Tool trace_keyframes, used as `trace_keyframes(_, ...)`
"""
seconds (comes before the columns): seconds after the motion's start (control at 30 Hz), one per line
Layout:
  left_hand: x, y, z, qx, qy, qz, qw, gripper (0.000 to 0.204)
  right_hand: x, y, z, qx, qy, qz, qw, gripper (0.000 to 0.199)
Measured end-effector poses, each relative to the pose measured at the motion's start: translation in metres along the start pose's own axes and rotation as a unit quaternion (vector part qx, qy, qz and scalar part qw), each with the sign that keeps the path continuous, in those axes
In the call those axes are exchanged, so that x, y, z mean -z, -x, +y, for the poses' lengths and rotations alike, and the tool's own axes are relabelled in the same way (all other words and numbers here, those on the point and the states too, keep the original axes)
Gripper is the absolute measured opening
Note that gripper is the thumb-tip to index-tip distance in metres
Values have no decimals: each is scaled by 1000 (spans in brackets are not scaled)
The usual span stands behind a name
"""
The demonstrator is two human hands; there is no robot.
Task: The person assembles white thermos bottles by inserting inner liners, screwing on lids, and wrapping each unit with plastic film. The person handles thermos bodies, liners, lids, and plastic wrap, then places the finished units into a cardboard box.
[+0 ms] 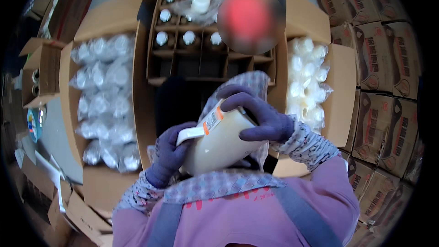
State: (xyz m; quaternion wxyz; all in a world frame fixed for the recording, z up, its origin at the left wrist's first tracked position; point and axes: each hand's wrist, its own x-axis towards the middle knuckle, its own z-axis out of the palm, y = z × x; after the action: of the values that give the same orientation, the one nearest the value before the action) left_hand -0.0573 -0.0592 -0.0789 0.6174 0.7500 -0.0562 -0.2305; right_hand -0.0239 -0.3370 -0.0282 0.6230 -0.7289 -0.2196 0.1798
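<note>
A cream plastic bottle (219, 144) with a label and an orange mark lies tilted in front of my chest. My right hand (260, 114), in a purple glove, grips its upper side. My left hand (169, 153), also gloved in purple, holds the lower end by the white handle-like part (191, 133). A patterned cloth (247, 84) sits behind the bottle.
Ahead stands an open cardboard box with dividers (206, 59) holding several white-capped bottles. A box of bagged clear items (105, 100) lies to the left, a box of bagged white caps (306, 82) to the right. Stacked printed cartons (384, 77) fill the right side.
</note>
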Motion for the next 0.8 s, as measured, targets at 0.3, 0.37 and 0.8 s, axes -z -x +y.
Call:
trace_keyframes(0.3, 12, -51, 18, 139, 166, -48, 975, 34, 232, -103, 212, -378, 443, 279, 764, 58)
trace_keyframes(0.37, 10, -59, 19, 162, 174, -53, 970, 34, 230, -131, 237, -419, 588, 224, 655, 66)
trace_keyframes(0.8, 14, -71, 38, 195, 147, -60, 968, 31, 280, -102, 282, -171, 48, 669, 721, 23)
